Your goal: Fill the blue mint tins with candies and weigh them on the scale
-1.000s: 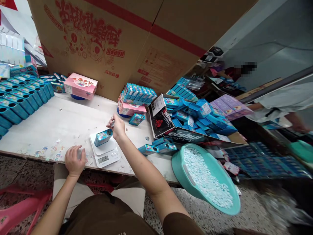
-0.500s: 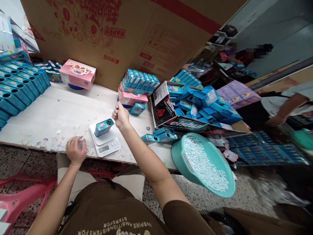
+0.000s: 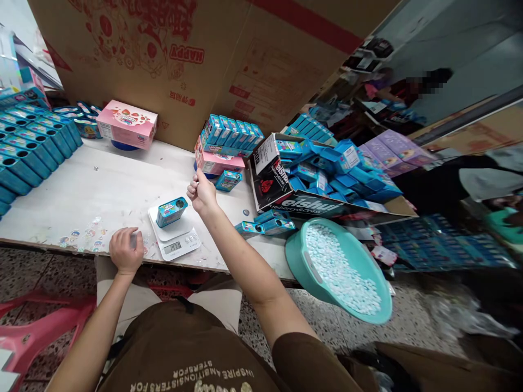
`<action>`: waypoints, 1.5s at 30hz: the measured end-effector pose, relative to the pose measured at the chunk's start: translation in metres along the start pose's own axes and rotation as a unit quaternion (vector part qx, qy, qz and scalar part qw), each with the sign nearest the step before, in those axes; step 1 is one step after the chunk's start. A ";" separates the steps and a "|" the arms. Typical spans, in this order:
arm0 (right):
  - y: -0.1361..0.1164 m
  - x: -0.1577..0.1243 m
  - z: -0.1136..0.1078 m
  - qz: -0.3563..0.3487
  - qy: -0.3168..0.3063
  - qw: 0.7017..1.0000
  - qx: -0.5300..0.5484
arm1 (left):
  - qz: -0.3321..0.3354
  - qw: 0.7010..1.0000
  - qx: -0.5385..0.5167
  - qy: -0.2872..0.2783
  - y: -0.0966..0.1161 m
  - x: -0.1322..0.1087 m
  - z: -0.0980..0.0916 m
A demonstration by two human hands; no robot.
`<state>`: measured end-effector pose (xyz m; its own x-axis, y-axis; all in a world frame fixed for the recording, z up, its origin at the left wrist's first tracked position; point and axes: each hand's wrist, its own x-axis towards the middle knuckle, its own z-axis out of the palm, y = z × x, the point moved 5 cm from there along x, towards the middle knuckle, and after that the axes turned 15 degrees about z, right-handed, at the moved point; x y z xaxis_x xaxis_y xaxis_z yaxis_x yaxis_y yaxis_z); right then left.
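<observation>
A small blue box (image 3: 171, 213) with a round hole in its top stands on a white digital scale (image 3: 181, 247), whose display is lit with digits. My right hand (image 3: 202, 191) hovers just right of the box, its fingers curled closed. Whatever lies inside that fist is hidden. My left hand (image 3: 126, 250) rests at the table's front edge, left of the scale, with the thumb apart from loosely bent fingers and nothing in it. Beyond my right hand stands another blue box (image 3: 228, 181), and several more blue boxes (image 3: 274, 224) sit to its right.
A teal basin (image 3: 295, 256) of small pale candies stands at the table's right front. Behind it, a black carton (image 3: 269, 182) holds many blue boxes. Pink boxes (image 3: 127, 123) stand at the back; rows of blue boxes (image 3: 36, 155) fill the left. Other people are at the right.
The view has shifted slightly. Both my hands and the box on the scale stay in place. At the right, another person's arm has moved down toward a green container.
</observation>
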<state>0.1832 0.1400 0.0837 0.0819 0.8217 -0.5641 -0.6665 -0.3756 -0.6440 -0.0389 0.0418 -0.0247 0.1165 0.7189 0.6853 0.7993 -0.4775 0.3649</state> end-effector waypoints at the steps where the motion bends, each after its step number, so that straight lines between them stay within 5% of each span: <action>1: 0.000 -0.001 0.000 0.000 0.002 1.000 0.001 | -0.002 1.000 -0.004 -0.001 -0.001 0.000 0.000; 45: 0.013 -0.016 0.016 -0.053 0.008 0.995 -0.082 | 0.002 1.000 0.000 0.001 0.000 -0.001 -0.001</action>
<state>0.1614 0.1284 0.0924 0.1581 0.8537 -0.4962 -0.5233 -0.3538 -0.7753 -0.0397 0.0410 -0.0248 0.1185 0.7164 0.6875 0.7993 -0.4797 0.3621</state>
